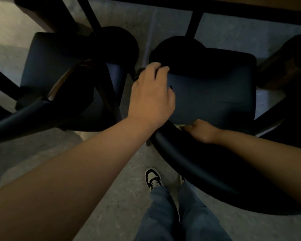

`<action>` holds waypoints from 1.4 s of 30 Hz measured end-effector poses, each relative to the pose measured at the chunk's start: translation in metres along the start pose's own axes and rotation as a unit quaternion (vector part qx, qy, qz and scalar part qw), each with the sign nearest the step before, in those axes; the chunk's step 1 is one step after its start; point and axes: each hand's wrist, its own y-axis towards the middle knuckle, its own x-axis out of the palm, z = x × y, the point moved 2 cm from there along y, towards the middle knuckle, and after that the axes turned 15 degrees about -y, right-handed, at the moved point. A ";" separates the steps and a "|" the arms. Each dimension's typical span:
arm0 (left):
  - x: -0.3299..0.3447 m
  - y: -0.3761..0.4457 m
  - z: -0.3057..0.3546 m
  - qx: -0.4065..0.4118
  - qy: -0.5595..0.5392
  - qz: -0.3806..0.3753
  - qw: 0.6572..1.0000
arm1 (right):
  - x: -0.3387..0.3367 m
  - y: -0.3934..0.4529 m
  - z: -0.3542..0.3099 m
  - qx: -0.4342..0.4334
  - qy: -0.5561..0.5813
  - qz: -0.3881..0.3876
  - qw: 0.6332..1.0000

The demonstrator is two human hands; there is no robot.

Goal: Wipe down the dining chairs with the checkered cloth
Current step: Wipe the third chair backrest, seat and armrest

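No brand, label or writing readable. Two dark blue padded dining chairs seen from above under table [250,6]: right chair [214,94], left chair [59,66]. Left hand [151,94] laid on right chair's seat edge, fingers curled over it. Right hand [201,130] clenched on pale scrap, apparently checkered cloth [180,126], pressed on curved backrest; pattern not discernible. Sneaker [153,178] on concrete floor [111,197].

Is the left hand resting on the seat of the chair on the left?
No, the left hand rests on the seat of the right chair, not on the left chair.
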 end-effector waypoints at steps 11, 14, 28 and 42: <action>0.006 0.007 0.005 0.147 0.087 -0.385 0.907 | -0.003 -0.029 0.037 -0.002 -0.095 -0.035 0.995; 0.010 0.011 0.006 0.141 0.107 -0.394 0.902 | -0.012 -0.026 0.048 0.037 -0.060 -0.068 0.995; 0.012 0.012 0.001 0.128 0.069 -0.368 0.918 | -0.011 -0.022 0.077 -0.023 -0.171 -0.090 0.981; 0.009 0.011 0.005 0.101 0.075 -0.369 0.921 | -0.001 -0.009 0.030 -0.100 -0.066 -0.028 0.992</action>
